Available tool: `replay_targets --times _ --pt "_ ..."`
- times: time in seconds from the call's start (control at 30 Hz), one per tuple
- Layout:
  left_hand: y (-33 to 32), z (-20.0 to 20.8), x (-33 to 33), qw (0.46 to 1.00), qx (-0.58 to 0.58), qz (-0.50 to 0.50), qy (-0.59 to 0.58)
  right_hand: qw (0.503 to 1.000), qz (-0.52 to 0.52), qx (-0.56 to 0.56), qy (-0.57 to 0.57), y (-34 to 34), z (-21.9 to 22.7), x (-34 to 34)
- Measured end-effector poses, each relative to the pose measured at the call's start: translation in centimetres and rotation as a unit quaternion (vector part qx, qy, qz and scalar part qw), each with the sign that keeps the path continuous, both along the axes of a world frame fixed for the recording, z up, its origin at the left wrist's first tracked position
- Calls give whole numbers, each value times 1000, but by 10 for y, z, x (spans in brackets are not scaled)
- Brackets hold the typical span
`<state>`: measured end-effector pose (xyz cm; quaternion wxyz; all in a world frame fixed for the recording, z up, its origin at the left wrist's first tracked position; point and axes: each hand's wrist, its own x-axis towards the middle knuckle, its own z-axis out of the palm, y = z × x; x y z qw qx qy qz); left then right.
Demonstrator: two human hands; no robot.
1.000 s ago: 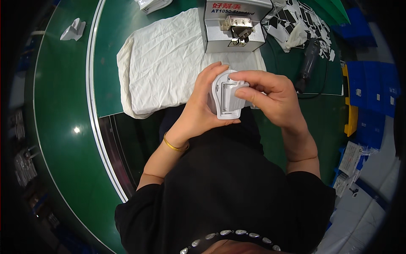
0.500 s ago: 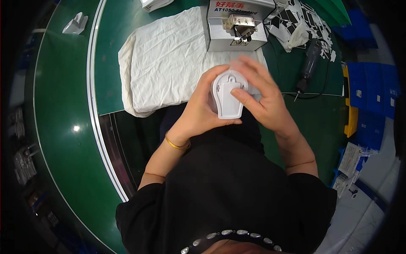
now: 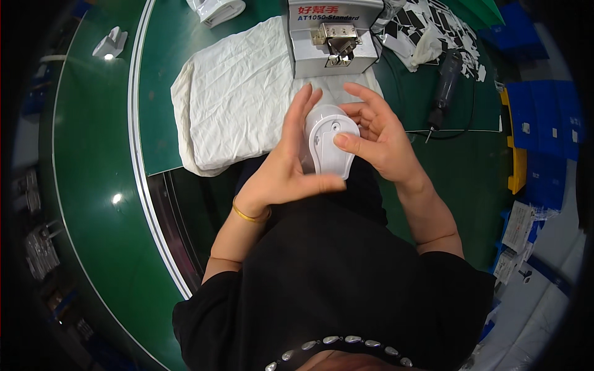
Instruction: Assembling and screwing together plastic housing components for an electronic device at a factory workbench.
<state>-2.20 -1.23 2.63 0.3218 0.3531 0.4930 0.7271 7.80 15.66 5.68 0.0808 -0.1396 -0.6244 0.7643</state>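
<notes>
Your left hand [image 3: 289, 166] has loosened, fingers spread, beside the white teardrop-shaped plastic housing [image 3: 332, 162] gripped between your right hand's [image 3: 385, 147] thumb and fingers, probably light, stiff, slick, best held by its sides.

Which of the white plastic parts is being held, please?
The white part in the right hand; the white plastic beyond the white cloth and the piece at far left lie unheld.

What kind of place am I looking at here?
Most likely an assembly workshop or small factory: a dark corded tool, apparently a power screwdriver, and a boxy grey machine sit on a green worktop, with blue bins over on the right.
</notes>
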Motion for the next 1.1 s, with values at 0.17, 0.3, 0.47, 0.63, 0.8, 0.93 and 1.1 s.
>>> replay_targets --times 0.17,0.3,0.47,0.63,0.8,0.93,1.1 --pt "3 -9 -8 974 -65 -5 219 938 -260 230 9 99 -7 8" --pt "9 -11 -5 975 -77 56 202 626 -383 581 -351 203 -30 29" --pt "17 -27 -7 950 -133 102 265 773 -360 417 -315 235 -49 39" --pt "14 -27 -4 893 -129 123 413 940 -208 -162 216 209 -10 23" --pt "17 -27 -1 882 -137 120 435 901 -209 83 370 117 78 -56" --pt "10 -35 -2 894 -125 137 409 915 -243 146 288 61 85 -104" --pt "8 -32 -6 902 -122 129 393 928 -154 207 269 42 101 -105"
